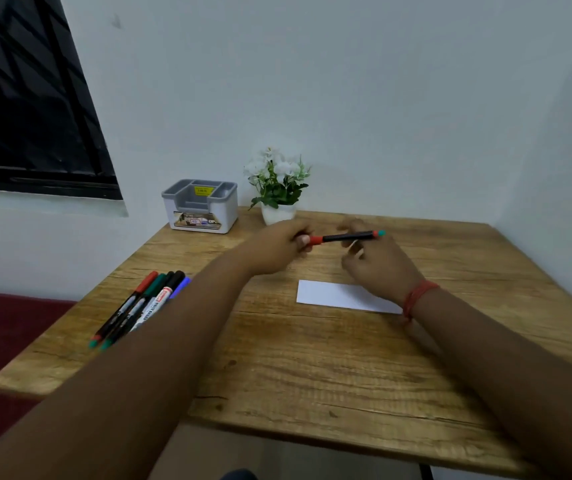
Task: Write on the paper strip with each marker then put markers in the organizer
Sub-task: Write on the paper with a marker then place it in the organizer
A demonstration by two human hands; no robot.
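A black marker [345, 237] with a red cap and a teal end is held level above the wooden table [312, 358]. My left hand [277, 249] grips its red cap end. My right hand [378, 265] holds the barrel near the teal end, fingers curled under it. The white paper strip [333, 295] lies flat just below my right hand, partly hidden by the wrist. Several more markers [139, 306] lie side by side at the table's left, some covered by my left forearm. The grey-and-white organizer [200, 206] stands at the back left corner.
A small white pot of white flowers [279, 188] stands at the back, right of the organizer and just behind my hands. The wall runs behind and to the right of the table. A dark window is at the upper left. Red floor shows left of the table.
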